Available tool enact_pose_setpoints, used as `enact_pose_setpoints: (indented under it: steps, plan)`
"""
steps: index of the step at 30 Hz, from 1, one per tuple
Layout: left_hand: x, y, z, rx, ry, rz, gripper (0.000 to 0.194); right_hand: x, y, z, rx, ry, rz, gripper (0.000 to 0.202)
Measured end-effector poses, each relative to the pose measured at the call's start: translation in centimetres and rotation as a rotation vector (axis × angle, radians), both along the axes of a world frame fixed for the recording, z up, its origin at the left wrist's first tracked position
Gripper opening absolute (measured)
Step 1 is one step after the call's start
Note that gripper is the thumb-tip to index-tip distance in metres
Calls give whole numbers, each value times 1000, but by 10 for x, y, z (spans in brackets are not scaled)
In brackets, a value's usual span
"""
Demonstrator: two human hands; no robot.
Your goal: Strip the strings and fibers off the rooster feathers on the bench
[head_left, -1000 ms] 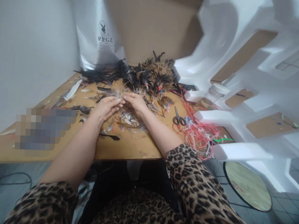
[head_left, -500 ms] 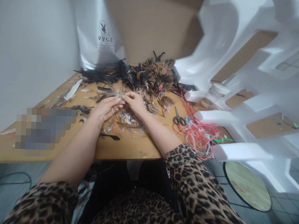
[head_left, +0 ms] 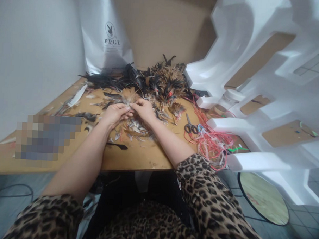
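Close together over the middle of the wooden table, both hands pinch at the base of a small light-brown feather bunch. My left hand has its thumb and index finger closed on the base, the other fingers curled beneath. From the right side, my right hand is closed at the same base, its fingertips nearly touching those of the left. Behind them lies a large pile of brown and black feathers. Loose pale feathers are scattered below the hands.
Black-handled scissors lie right of the hands, beside tangled pink strings. White foam pieces stand along the right side. A white bag is at the back left. One dark feather lies near the front edge.
The fingers of my right hand have shifted slightly at the base of the bunch, and the brown feathers now look more upright and fanned. My left hand has moved slightly right.
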State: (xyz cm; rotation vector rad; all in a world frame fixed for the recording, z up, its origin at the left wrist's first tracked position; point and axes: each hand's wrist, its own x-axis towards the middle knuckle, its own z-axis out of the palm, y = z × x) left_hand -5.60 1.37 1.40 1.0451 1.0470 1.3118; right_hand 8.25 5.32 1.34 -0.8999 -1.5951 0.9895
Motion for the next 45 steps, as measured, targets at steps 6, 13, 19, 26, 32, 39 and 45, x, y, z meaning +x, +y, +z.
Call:
enact_pose_setpoints:
  steps: [6,13,19,26,32,39,45]
  plan:
    - [2,-1,0,-9,9,25,17,-2,-2,0,14,-6,-37,24]
    - [1,3,-5,14,41,45,19,-1,-3,3,-17,-26,-33,25]
    - [-1,6,-10,76,76,29,18,-1,0,0,9,-18,-43,28]
    - [-2,8,-13,76,75,82,14,-1,1,0,-15,2,-3,27]
    - [-3,6,-3,24,-1,146,13,16,-1,13,-58,-284,116,23]
    - [-6,9,-4,21,-56,158,14,20,-24,35,-10,-1044,70,30]
    - [-6,8,-4,15,-96,168,10,13,-28,31,6,-1084,76,17]
